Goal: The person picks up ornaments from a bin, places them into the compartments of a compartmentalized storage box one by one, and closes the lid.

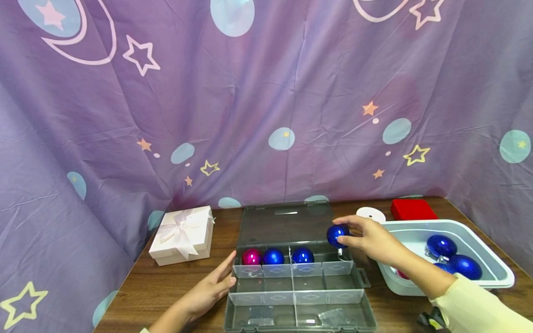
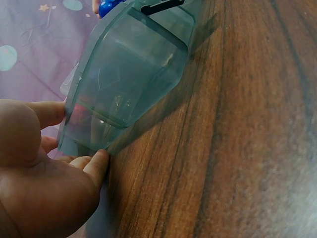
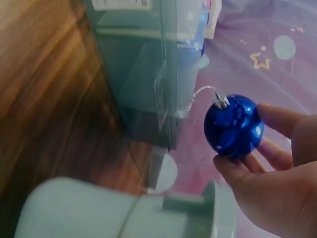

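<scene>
My right hand (image 1: 376, 238) pinches a shiny blue Christmas bauble (image 1: 336, 236) above the back right compartment of a grey see-through divided box (image 1: 322, 297). In the right wrist view, the bauble (image 3: 234, 126) has a silver cap and a silvery string trailing toward the box wall. My left hand (image 1: 208, 291) rests its fingertips against the box's left side; the left wrist view shows this hand (image 2: 49, 168) with fingers extended along the box wall (image 2: 133, 64). A magenta bauble (image 1: 251, 256) and two blue baubles (image 1: 273, 256) sit in the back row.
The box's lid (image 1: 285, 226) lies back, open. At right stands a pale tub (image 1: 437, 224) with larger blue baubles (image 1: 465, 267) and something magenta. Behind it are a red box (image 1: 412, 209) and a white disc (image 1: 370, 214). A white gift box (image 1: 183, 233) stands left.
</scene>
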A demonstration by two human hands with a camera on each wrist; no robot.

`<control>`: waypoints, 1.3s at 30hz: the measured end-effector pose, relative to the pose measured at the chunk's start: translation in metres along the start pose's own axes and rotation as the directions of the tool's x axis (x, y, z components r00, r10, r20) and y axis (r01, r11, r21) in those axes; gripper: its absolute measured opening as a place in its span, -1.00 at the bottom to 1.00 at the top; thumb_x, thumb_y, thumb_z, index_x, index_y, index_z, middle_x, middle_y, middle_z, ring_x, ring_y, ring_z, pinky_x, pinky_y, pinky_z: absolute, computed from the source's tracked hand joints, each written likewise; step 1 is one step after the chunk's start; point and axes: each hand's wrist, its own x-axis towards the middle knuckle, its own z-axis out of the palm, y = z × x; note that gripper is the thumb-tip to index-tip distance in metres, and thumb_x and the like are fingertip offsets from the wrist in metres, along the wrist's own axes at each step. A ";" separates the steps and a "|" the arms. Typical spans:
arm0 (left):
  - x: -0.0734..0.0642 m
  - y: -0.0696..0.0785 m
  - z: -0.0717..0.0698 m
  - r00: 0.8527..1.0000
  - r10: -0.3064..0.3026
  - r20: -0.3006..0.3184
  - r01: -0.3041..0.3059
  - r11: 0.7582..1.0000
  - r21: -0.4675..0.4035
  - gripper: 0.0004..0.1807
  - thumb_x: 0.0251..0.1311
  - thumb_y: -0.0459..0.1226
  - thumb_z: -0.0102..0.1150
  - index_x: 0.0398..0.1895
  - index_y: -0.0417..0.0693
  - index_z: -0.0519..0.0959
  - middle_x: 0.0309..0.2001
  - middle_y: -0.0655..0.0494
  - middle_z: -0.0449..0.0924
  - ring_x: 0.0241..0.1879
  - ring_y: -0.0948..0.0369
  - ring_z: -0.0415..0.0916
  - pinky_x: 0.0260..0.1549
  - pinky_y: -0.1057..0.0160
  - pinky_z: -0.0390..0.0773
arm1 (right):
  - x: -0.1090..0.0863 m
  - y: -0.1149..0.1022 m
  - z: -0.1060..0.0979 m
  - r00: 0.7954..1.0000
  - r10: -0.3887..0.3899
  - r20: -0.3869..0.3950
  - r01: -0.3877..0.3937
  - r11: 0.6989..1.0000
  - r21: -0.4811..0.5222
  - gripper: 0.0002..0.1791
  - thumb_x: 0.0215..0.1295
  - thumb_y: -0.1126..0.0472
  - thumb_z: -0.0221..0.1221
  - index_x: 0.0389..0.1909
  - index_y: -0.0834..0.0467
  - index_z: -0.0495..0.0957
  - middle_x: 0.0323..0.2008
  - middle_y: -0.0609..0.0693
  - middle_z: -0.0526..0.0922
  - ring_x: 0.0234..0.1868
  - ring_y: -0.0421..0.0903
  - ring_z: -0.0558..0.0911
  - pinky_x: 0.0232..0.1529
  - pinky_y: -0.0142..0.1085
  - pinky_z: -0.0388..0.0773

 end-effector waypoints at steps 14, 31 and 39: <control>-0.001 -0.001 -0.001 1.000 -0.008 -0.003 0.008 1.000 0.008 -0.15 0.60 -0.27 -0.12 0.68 -0.01 -0.41 0.61 -0.34 -0.59 0.58 -0.27 -0.55 0.48 -0.36 -0.25 | -0.001 -0.002 0.033 0.999 0.047 -0.014 -0.047 0.999 0.000 -0.59 0.29 0.32 0.37 0.11 0.39 0.57 0.05 0.33 0.67 0.04 0.19 0.72 0.02 -0.09 0.72; -0.001 0.000 -0.001 1.000 -0.009 -0.002 0.009 1.000 -0.002 -0.14 0.60 -0.28 -0.10 0.68 0.00 -0.41 0.61 -0.35 -0.57 0.58 -0.27 -0.49 0.49 -0.32 -0.22 | -0.007 0.010 0.040 0.996 0.087 -0.020 -0.088 0.996 -0.016 -0.60 0.23 0.33 0.40 0.04 0.40 0.59 0.04 0.33 0.70 0.12 0.29 0.68 0.10 0.08 0.66; -0.001 0.001 -0.001 1.000 -0.012 -0.008 0.012 1.000 0.002 -0.13 0.59 -0.26 -0.09 0.68 0.00 -0.41 0.61 -0.35 -0.57 0.58 -0.29 -0.49 0.49 -0.33 -0.23 | -0.008 0.010 0.040 0.996 0.087 -0.011 -0.087 0.996 -0.010 -0.59 0.22 0.35 0.39 0.04 0.43 0.58 0.04 0.35 0.70 0.12 0.31 0.67 0.12 0.12 0.64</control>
